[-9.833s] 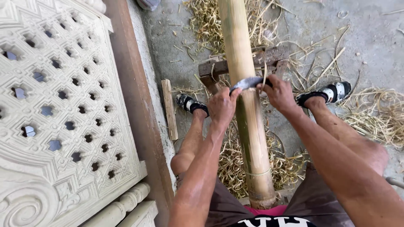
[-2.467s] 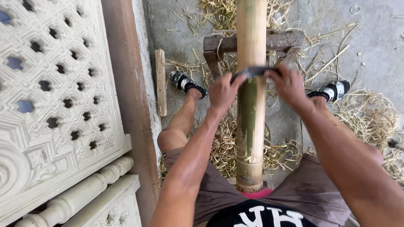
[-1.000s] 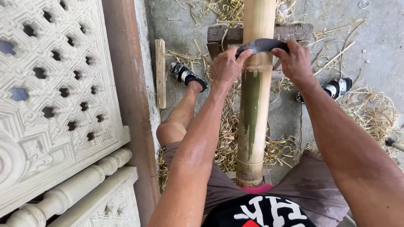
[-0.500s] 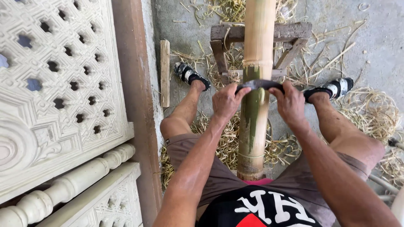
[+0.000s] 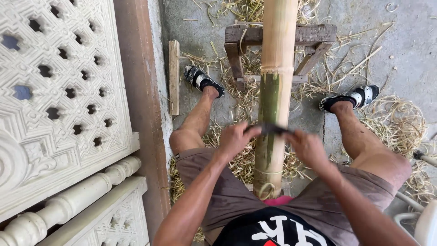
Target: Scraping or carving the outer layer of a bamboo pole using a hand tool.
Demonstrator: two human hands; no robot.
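The left hand point(image 5: 233, 139) and the right hand point(image 5: 308, 146) are each clenched on one end of a dark blade point(image 5: 272, 129) that lies crosswise over a thick bamboo pole point(image 5: 273, 100). The pole runs straight away from the person, its near end propped against the waist between the thighs, its far part resting on a rough wooden trestle point(image 5: 309, 35).

The blade sits on the green band of skin, well down the pole towards the body. Above that band the pole is pale and already stripped, with a frayed edge where the green ends.

To do this step well, I judge that both wrists should stay level, so that the edge meets the round surface evenly and does not dig in on one side. The blade should be kept at a shallow angle, lifting skin and not biting into the wall. The pull runs towards the belly, so each stroke should be short and stop well before the waist. Thumbs belong on the blade's back, clear of the edge.

Both sandalled feet point(image 5: 202, 80) are planted wide on the concrete floor point(image 5: 409, 41), which braces the pole. Dry bamboo shavings point(image 5: 396, 118) lie thick around them, and a short wooden slat point(image 5: 174, 75) lies by the wall on the left.
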